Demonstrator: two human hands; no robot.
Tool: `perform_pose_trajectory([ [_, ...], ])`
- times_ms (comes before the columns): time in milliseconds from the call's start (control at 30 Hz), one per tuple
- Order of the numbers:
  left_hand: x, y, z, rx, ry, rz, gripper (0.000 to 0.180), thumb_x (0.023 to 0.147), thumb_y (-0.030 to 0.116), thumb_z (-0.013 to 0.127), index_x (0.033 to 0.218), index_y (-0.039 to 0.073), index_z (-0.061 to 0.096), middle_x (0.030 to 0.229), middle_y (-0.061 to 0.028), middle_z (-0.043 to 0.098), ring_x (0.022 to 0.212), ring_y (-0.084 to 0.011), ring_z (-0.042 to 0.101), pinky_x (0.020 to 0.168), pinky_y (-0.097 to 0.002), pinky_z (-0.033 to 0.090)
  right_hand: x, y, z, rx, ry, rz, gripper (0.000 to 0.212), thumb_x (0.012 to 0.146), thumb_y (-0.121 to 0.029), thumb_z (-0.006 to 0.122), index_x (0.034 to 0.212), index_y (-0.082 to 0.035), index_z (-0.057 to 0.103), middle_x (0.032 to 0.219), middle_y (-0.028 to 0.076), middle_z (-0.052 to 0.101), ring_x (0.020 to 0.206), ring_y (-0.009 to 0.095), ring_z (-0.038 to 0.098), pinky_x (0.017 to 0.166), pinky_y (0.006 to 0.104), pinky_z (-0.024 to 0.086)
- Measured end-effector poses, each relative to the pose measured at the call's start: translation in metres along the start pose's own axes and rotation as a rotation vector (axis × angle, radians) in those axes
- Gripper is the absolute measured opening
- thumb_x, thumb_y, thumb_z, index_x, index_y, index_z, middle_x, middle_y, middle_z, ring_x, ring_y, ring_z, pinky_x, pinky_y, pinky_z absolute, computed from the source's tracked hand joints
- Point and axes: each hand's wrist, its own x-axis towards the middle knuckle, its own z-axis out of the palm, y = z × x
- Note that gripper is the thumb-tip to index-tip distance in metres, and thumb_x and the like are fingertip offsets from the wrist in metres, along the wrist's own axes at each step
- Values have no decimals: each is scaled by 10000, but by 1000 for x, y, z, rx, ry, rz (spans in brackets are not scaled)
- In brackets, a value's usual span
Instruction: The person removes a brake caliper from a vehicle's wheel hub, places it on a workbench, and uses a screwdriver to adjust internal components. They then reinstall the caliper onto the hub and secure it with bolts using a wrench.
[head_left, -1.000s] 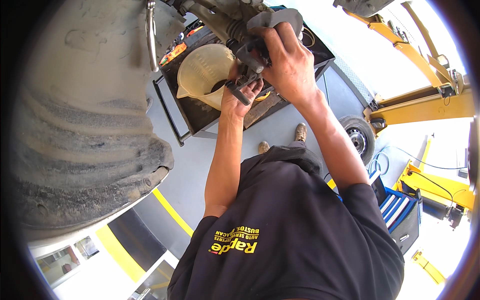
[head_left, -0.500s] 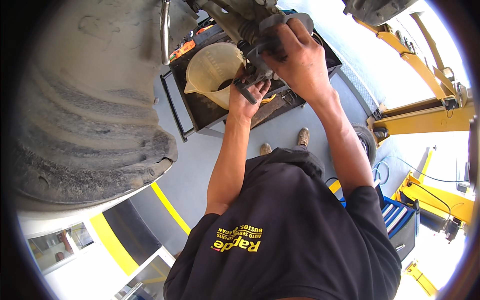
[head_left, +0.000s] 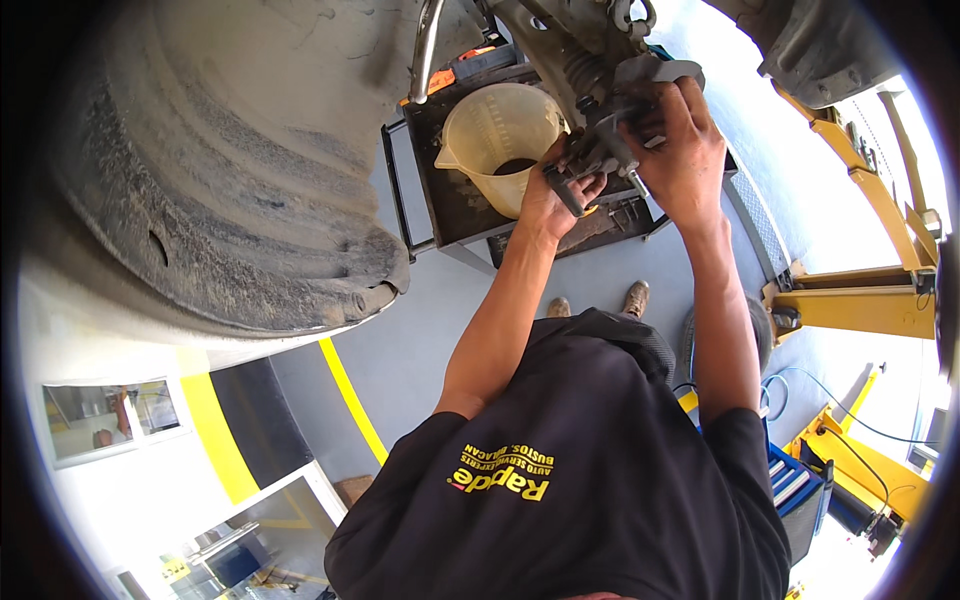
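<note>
In front of me a greasy dark metal assembly, which looks like a brake caliper [head_left: 608, 138], sits at the wheel hub below a grey curved plate [head_left: 655, 70]. My right hand [head_left: 690, 150] grips its right side, fingers curled over the top and blackened with grease. From the lower side of the assembly a silver pin [head_left: 637, 184] sticks out, beside that hand. My left hand [head_left: 552, 208] is palm up under the left side, fingers bent around the assembly's lower part. A short black rod-like piece [head_left: 563, 192] lies across its palm. The fingertips are partly hidden.
A translucent measuring jug [head_left: 500, 130] with dark liquid stands on a black tool cart [head_left: 455, 215] behind my left hand. The dirty wheel-arch liner [head_left: 250, 200] fills the left. A silver rod [head_left: 426, 50] hangs near the cart. Yellow lift arms [head_left: 860, 310] stand at right.
The whole view has shifted, so the hands and the caliper appear farther right and lower. The silver pin now shows beside my right hand. Both hands keep their hold.
</note>
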Motion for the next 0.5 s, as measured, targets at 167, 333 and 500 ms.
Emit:
perform_pose_trajectory([
  [167, -4, -2, 13, 37, 64, 5, 357, 1072, 428, 671, 1345, 199, 655, 1327, -39, 672, 1252, -259, 590, 1085, -471, 464, -1, -6, -1, 49, 6, 6, 432, 792, -134, 890, 1152, -78, 658, 1053, 91, 621, 844, 329, 739, 699, 431, 622],
  [333, 3, -2, 9, 44, 11, -14, 348, 1031, 444, 735, 1276, 201, 690, 1281, -34, 697, 1206, -245, 615, 1047, -465, 494, -1, -4, -2, 64, -7, -1, 421, 784, -130, 893, 1119, -66, 647, 1052, 99, 630, 822, 345, 748, 695, 440, 623],
  [500, -2, -4, 14, -13, 38, -38, 257, 1037, 382, 707, 1199, 183, 712, 1248, -46, 707, 1194, -254, 630, 1052, -468, 495, -3, -2, 0, -36, 62, -70, 425, 780, -115, 895, 1112, -37, 641, 1051, 129, 623, 888, 368, 721, 740, 445, 590],
])
